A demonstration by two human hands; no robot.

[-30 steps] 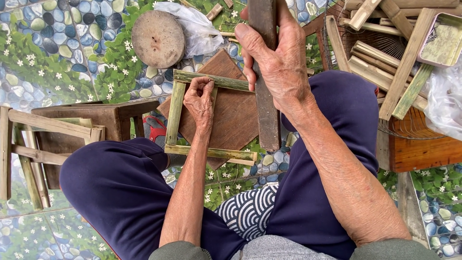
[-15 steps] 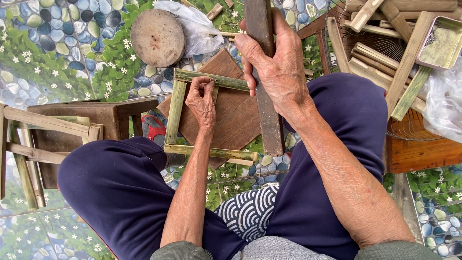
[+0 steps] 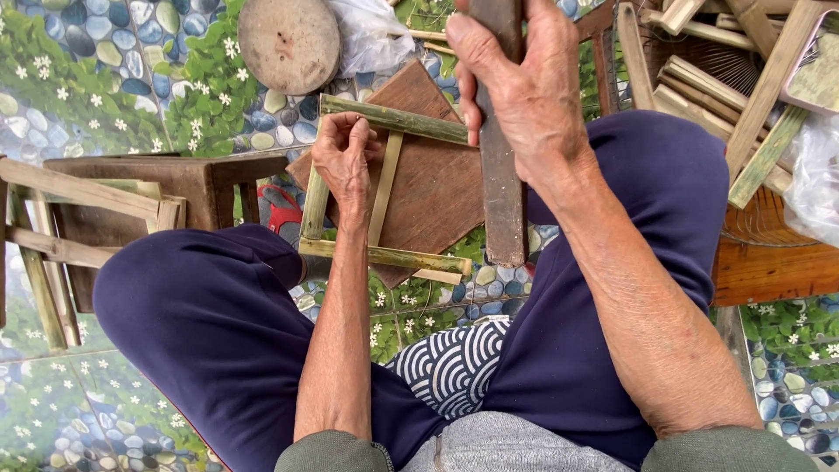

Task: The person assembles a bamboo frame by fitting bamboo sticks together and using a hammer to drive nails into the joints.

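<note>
Left of the bamboo frame (image 3: 384,188) stand a low dark wooden stool (image 3: 149,188) and, further left, a frame of pale wooden sticks (image 3: 44,227) on the patterned floor (image 3: 105,79). The bamboo frame itself, green rails joined in a rectangle with a thin slat down its middle, lies on a brown wooden board (image 3: 433,188) between the seated person's knees. The left hand (image 3: 343,157) rests on the frame's upper rail near its left corner, fingers curled together and pinching at the rail. Above the frame sits a round wooden block (image 3: 288,42) beside a white plastic bag (image 3: 367,35). Just right of the frame, the right hand (image 3: 524,92) is closed tight around a long dark flat wooden bar (image 3: 502,197), held upright with its lower end near the frame's bottom rail. Far right lies a heap of bamboo pieces (image 3: 725,87) on a woven basket (image 3: 760,223).
</note>
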